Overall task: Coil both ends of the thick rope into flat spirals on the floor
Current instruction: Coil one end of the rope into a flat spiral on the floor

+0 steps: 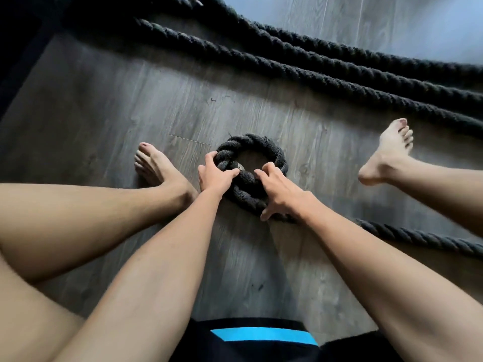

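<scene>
The rope (277,155) is thick, black and tightly twisted, with a coarse, slightly fuzzy surface and deep spiral grooves between its strands. Its end lies on the floor (104,113) in front of the seated person, bent into one small round ring with an open middle; bare floor shows through the hole. From the near side of the ring the rope runs off to the right, passing under the right forearm. Three more lengths of it lie side by side across the top of the view, slanting down to the right, well apart from the ring.

The floor is grey plank with a streaked wood grain and thin seams.

A bare left foot (156,165) rests flat just left of the ring and a bare right foot (389,152) lies well to its right, toes up. Black shorts (248,348) with a bright blue band (264,335) fill the bottom edge.

Both arms reach straight forward. The left grip (217,177), a bare hand, clasps the ring's left side, fingers curled over the rope and thumb laid across it. The right grip (281,193) grasps the near strand, fingers hooked over it and thumb pressed on its outer edge.
</scene>
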